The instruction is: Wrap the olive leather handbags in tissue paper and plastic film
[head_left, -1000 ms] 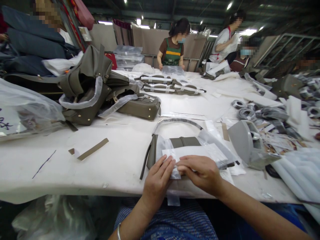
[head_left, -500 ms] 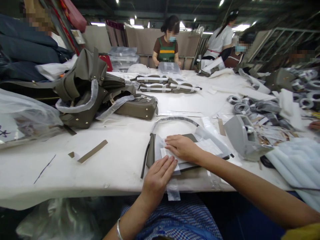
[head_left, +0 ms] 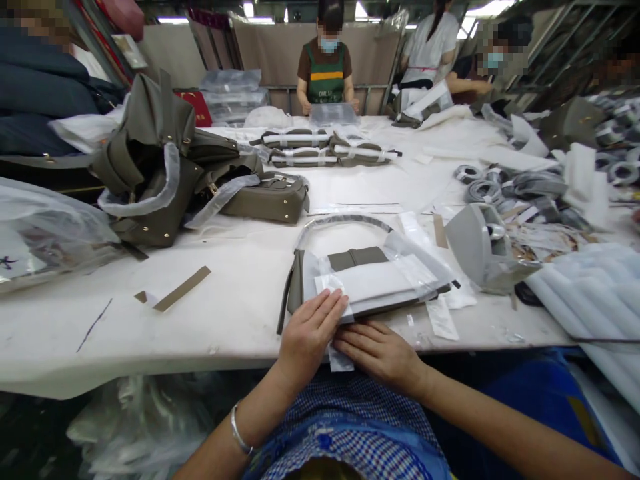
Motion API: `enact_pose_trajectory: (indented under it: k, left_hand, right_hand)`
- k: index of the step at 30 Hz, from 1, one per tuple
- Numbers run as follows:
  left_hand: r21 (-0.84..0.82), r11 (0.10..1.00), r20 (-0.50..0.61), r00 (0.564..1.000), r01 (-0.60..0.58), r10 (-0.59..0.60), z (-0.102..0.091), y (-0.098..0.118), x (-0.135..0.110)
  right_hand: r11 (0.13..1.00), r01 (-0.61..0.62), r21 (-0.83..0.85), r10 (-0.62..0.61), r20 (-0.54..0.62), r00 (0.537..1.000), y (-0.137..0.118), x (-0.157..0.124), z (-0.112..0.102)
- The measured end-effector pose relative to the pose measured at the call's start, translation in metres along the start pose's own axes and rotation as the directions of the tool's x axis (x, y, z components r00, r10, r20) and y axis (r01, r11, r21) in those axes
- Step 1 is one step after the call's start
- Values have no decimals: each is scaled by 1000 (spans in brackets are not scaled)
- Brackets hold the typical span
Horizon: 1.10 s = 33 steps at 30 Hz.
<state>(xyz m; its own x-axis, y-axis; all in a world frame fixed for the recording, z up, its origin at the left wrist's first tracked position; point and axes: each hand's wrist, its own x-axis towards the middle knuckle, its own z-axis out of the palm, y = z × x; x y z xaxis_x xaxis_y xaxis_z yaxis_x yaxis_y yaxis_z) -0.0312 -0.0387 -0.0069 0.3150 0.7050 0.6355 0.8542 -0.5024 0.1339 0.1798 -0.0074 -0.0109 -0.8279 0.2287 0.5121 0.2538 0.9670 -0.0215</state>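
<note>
A flat olive-grey handbag [head_left: 360, 257] lies on the white table [head_left: 150, 327] in front of me, partly wrapped in white paper and clear plastic [head_left: 385, 280], its curved handle [head_left: 343, 221] pointing away. My left hand [head_left: 310, 330] lies flat with fingers stretched on the wrapping at the bag's near left corner. My right hand [head_left: 380, 350] rests just below it at the table's near edge, fingers extended over a strip of white wrapping [head_left: 340, 360] that hangs off the edge.
A heap of olive bags [head_left: 165, 160] stands at the left, wrapped bags [head_left: 325, 150] at the back. A grey bag [head_left: 480, 247], coiled straps [head_left: 505, 183] and foam sheets [head_left: 590, 300] crowd the right. Several other people work across the table. A tan strip [head_left: 181, 289] lies on the left.
My right hand pulled back from the top of the bag to the table's near edge beside my left hand. The camera tilted down.
</note>
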Motion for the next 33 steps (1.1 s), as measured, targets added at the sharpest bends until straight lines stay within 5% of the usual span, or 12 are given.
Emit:
enact_pose_trajectory:
  k: [6,19,33]
  left_hand:
    - [67,998,69,998,-7,3,-2,2,1]
    - [87,995,56,998,-37,33,1,-11,-1]
    - [140,989,81,996,-44,33,1,-1,-4]
  right_hand:
    - [996,43,75,-30,-156,987,-1,19,5]
    - [987,28,157,3,-198,980,-20,20,-15]
    - [1000,-7,-1,7,-228,974,17,54,-39]
